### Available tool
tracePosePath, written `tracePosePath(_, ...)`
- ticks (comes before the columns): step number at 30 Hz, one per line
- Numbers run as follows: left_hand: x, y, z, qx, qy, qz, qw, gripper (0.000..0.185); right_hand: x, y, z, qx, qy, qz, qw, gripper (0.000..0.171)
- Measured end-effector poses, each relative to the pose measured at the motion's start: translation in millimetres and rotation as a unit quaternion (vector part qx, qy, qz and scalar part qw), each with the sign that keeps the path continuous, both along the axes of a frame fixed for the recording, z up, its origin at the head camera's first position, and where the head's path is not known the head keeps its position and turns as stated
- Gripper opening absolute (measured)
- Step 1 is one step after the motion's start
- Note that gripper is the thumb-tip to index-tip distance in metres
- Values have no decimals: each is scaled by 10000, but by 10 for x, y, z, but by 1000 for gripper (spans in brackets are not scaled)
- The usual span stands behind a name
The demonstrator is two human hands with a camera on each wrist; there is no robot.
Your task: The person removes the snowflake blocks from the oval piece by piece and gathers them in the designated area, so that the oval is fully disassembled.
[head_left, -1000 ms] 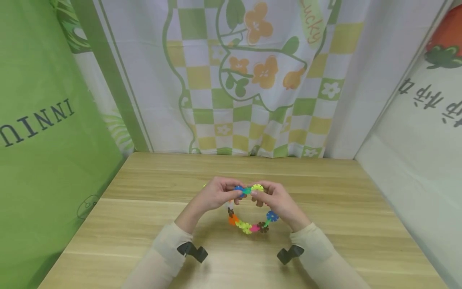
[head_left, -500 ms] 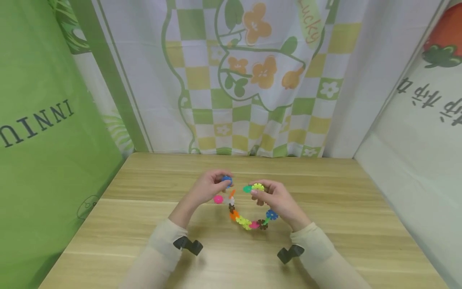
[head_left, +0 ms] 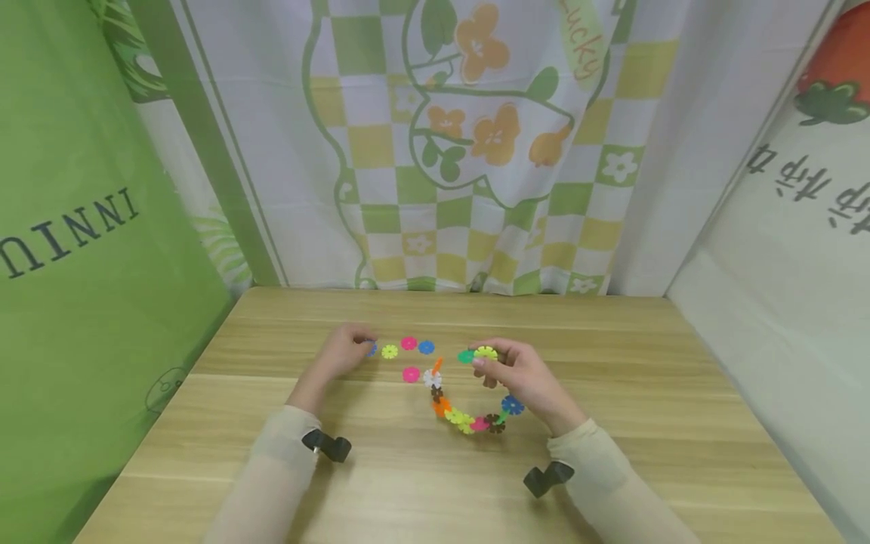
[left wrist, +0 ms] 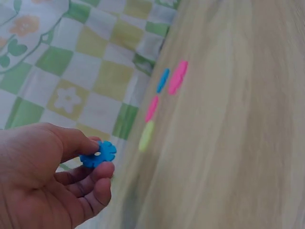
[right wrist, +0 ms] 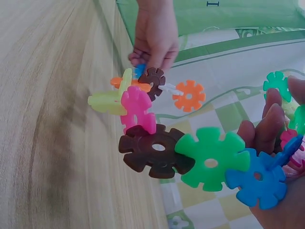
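Observation:
My left hand (head_left: 343, 349), at the left end of the loose pieces, pinches a blue snowflake disc (left wrist: 98, 154) between thumb and fingers. With my right hand (head_left: 518, 374) I hold one end of a curved chain of notched plastic discs, near a yellow disc (head_left: 485, 353) and a green end disc (head_left: 465, 356). The chain hangs round in an open loop through a blue disc (head_left: 513, 405), a brown disc (right wrist: 157, 148), pink and yellow pieces, up to a white disc (head_left: 432, 378) and an orange end disc (right wrist: 188, 96). My right palm hides some chain pieces.
Loose on the wooden table (head_left: 612, 347) lie a yellow disc (head_left: 390, 351), a pink disc (head_left: 408, 343), a blue disc (head_left: 426, 347) and another pink disc (head_left: 411, 374). A patterned curtain (head_left: 489, 249) hangs behind the table's far edge.
My left hand has parted from the chain's green end, left a blue disc on the table and moved left to another blue disc. The right hand stays nearly still with the chain.

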State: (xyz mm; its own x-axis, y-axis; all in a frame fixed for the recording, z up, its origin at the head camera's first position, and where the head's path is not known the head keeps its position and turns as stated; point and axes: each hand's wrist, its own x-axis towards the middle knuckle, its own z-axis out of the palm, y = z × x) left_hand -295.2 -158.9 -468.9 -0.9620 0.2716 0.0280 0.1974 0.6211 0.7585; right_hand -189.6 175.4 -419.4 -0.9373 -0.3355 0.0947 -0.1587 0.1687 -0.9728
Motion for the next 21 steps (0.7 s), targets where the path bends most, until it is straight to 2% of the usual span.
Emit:
tracePosePath(6, -99, -88, -114, -763, -63, -46, 9971, 25, 6, 9, -3, 63, 44, -7, 10000, 33)
tracePosePath(12, -117, -133, -93, -1111, -78, -115, 9937, 31, 11, 10, 4, 90, -7, -67, 9999, 33)
tracePosePath(15, -88, -115, -45, -1077, -14, -119, 9941, 34, 14, 6, 12, 114, -3, -78, 9999, 34)
tracePosePath(17, -46, -53, 2, -865, 43, -162, 9961, 34, 17, -1, 15, 146, -10, -75, 9999, 34)
tracePosePath(21, 118, 184, 236, -354, 462, -511, 9970, 30, 7, -34, 9, 134, -24, -61, 9999, 35)
